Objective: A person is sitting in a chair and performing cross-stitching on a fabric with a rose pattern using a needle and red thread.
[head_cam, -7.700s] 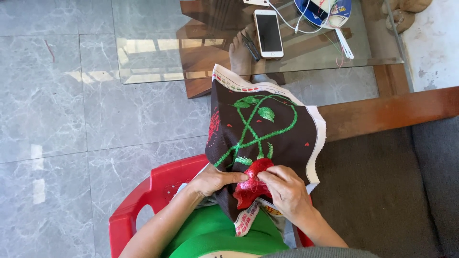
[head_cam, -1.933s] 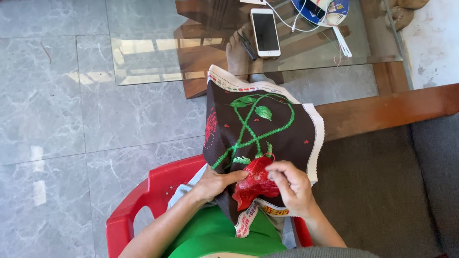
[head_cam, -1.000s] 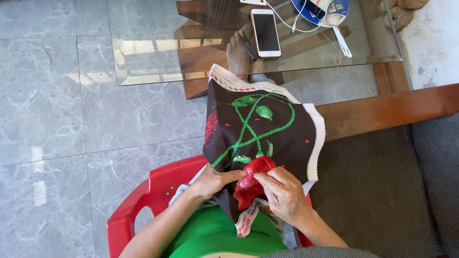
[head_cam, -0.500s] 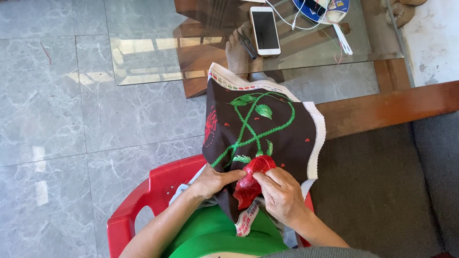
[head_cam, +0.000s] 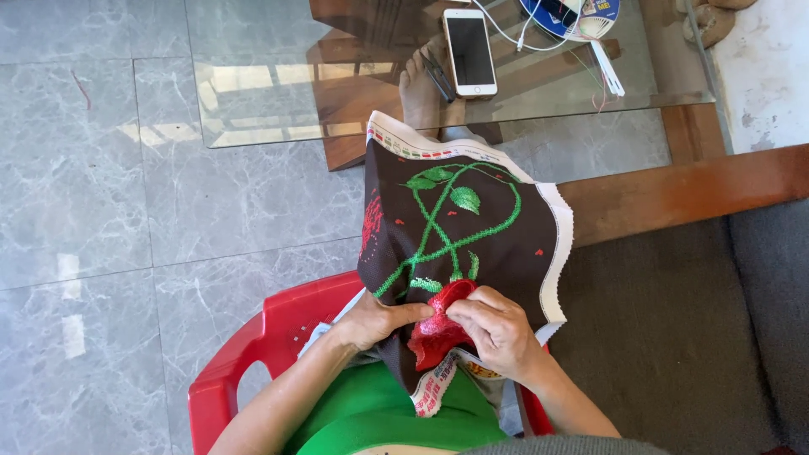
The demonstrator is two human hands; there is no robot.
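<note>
A dark brown embroidery cloth [head_cam: 497,244] with white edges lies over my lap, stitched with green stems, leaves and a red flower [head_cam: 438,324]. My left hand [head_cam: 375,320] pinches the cloth's near left edge beside the red flower. My right hand [head_cam: 497,329] rests on the flower's right side with its fingers pressed together on the stitching. No needle or thread can be made out between the fingers.
I sit on a red plastic chair [head_cam: 261,345] over a grey tiled floor. Ahead stands a glass-topped table [head_cam: 278,93] with a white phone [head_cam: 469,50], cables and a blue round object [head_cam: 581,13]. A wooden-framed dark sofa [head_cam: 683,329] lies to the right.
My right hand has shifted slightly on the red flower, fingers moving from its right edge onto its top. The left hand and the cloth stay in place.
</note>
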